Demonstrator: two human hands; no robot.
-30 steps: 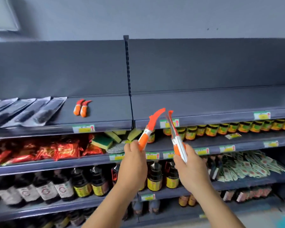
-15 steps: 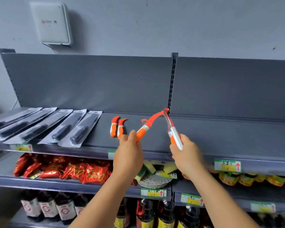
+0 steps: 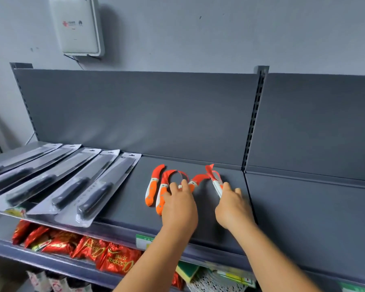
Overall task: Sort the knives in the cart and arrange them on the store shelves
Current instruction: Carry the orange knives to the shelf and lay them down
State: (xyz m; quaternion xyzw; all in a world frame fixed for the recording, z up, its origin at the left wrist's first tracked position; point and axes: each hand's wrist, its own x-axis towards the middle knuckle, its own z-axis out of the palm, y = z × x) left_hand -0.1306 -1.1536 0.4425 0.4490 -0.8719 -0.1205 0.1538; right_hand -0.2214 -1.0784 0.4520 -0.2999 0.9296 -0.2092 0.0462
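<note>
Two small orange-and-white knives lie side by side on the grey top shelf. My left hand grips a third orange knife just right of them, low over the shelf. My right hand holds a fourth orange knife by its white handle, blade tip pointing up and back. Several black-handled knives in clear blister packs lie fanned along the shelf's left part.
The shelf's right half is bare grey metal past the upright post. Red snack bags fill the shelf below, with sponges further right. A white wall box hangs above.
Both hands have carried their orange knives forward and down onto the top shelf, beside the two lying there. The camera has moved closer to the shelf and turned left.
</note>
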